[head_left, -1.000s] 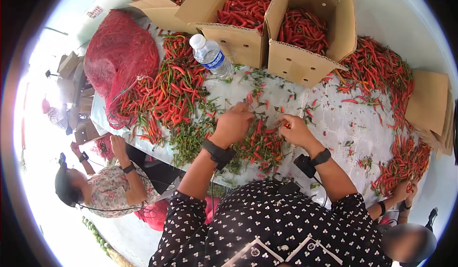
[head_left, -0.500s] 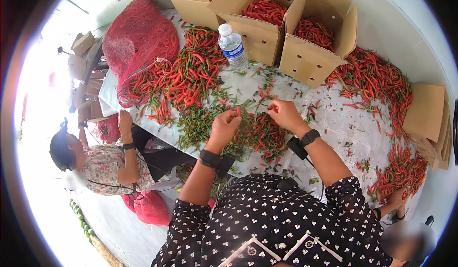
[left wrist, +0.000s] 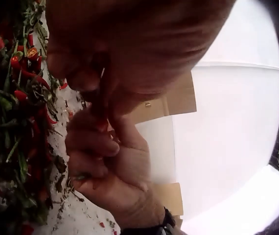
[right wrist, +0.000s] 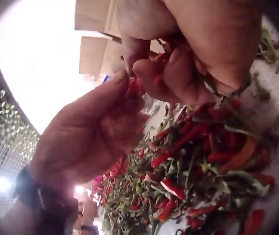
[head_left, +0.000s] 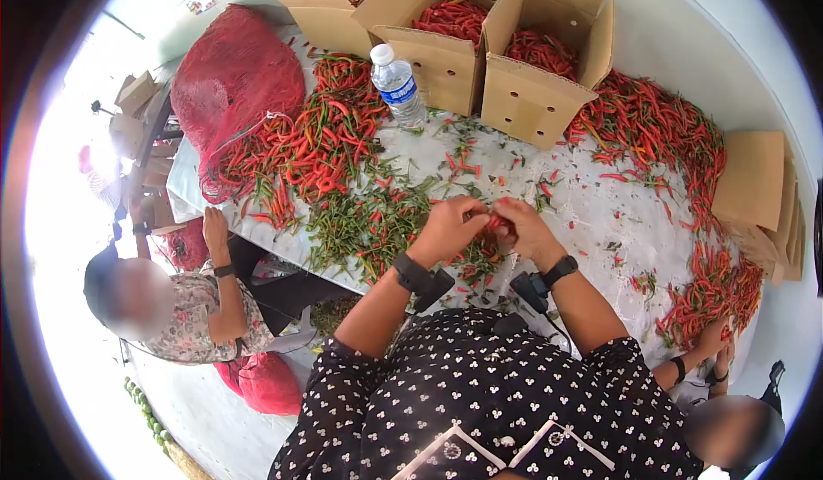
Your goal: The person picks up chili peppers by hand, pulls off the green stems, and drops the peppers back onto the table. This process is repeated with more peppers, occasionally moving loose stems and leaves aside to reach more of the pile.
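Left hand (head_left: 447, 230) and right hand (head_left: 527, 231) meet above a pile of green stems and red chilli pieces (head_left: 377, 223). Both pinch at a red chilli (head_left: 495, 221) between their fingertips. In the left wrist view the red chilli (left wrist: 101, 123) runs between the left hand (left wrist: 125, 54) and the curled fingers of the right hand (left wrist: 110, 171). More red shows inside the curled fingers of the right hand (right wrist: 193, 54) in the right wrist view, and red pieces (right wrist: 135, 89) lie at the fingertips of the left hand (right wrist: 90, 127). Fingers partly hide the chillies.
A water bottle (head_left: 398, 90) stands behind the hands, before cardboard boxes (head_left: 536, 107) of red chillies. Left are a chilli heap (head_left: 330, 150) and red net sack (head_left: 236, 86); right, more chillies (head_left: 660, 129) and flat cardboard (head_left: 750, 180). Other people sit at both sides.
The hands, apart half a second ago with a red piece upright in the left fingers, have come together at the fingertips. The head view has shifted slightly.
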A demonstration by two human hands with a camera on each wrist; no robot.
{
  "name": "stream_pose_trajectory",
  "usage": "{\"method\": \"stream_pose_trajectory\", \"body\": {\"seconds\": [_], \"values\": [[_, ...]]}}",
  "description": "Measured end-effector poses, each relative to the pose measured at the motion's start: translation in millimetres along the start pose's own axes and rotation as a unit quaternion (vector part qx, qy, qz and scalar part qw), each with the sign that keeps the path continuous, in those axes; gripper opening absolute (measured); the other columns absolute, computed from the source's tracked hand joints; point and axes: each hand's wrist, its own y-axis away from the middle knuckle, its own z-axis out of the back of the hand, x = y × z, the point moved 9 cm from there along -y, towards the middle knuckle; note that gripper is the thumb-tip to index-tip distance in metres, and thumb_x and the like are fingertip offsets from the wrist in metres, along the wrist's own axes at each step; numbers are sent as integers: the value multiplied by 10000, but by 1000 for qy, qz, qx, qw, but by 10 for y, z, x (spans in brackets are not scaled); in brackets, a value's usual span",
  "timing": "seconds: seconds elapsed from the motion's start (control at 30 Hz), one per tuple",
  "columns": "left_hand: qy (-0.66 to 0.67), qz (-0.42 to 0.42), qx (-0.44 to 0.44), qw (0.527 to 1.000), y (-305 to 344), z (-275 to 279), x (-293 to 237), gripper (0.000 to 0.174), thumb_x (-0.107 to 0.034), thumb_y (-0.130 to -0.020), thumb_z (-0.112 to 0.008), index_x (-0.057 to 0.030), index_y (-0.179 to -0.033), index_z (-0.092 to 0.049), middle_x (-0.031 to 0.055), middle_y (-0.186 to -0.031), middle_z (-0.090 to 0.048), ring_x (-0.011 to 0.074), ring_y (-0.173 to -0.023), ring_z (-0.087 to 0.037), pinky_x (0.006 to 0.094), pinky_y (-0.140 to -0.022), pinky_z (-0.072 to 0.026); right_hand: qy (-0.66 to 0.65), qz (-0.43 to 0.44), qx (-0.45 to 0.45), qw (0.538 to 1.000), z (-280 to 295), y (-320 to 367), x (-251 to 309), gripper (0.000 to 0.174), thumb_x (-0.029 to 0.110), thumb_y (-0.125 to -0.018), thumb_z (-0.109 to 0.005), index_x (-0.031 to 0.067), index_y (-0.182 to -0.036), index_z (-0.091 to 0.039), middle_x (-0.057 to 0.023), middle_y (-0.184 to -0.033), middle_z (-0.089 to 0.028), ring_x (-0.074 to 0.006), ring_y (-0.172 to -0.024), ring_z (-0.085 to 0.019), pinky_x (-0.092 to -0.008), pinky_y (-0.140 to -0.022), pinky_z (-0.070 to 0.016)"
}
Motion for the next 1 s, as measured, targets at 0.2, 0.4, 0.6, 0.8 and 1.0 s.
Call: {"method": "stream_pose_trajectory", "body": {"seconds": [0.2, 0.4, 0.6, 0.8, 1.0], "values": [[-201, -26, -5, 979, -61, -84, 163, 169, -142, -744, -604, -20, -860, -596, 155, -838, -567, 322, -739, -576, 406, -654, -463, -3, 2, -59, 998, 335, 103, 126, 155, 237, -820, -604, 94, -793, -550, 5, -646, -527, -66, -490, -458, -187, -397, -295], [-274, 12, -4, 962, 51, 44, 314, 87, -117, -728, -556, -40, -767, -571, 139, -825, -559, 326, -783, -572, 422, -664, -472, 302, 86, -69, 947, 181, -72, 133, 214, 224, -753, -682, 51, -733, -557, -4, -603, -543, -79, -521, -491, -254, -471, -390], [-242, 13, -26, 970, 211, 232, 355, 75, -87, -717, -526, -45, -758, -572, 142, -821, -555, 338, -784, -566, 419, -657, -470, 547, 177, -80, 814, -173, -60, 285, 239, 204, -683, -683, 15, -708, -539, -138, -595, -553, -281, -559, -556, -375, -530, -423], [-243, 29, -41, 969, 389, 427, 475, 106, -72, -711, -550, -42, -803, -594, 160, -836, -545, 357, -774, -556, 436, -667, -451, 680, 228, -23, 697, -523, -211, 308, 163, 147, -666, -631, 23, -695, -529, -193, -658, -563, -396, -689, -558, -462, -599, -426], [-226, 20, -77, 971, 359, 455, 383, 142, -90, -712, -573, -36, -838, -608, 163, -846, -548, 361, -779, -557, 434, -684, -453, 671, 206, -30, 711, -440, -235, 280, 149, 118, -637, -638, 22, -695, -540, -206, -710, -577, -404, -718, -560, -468, -618, -432]]}}
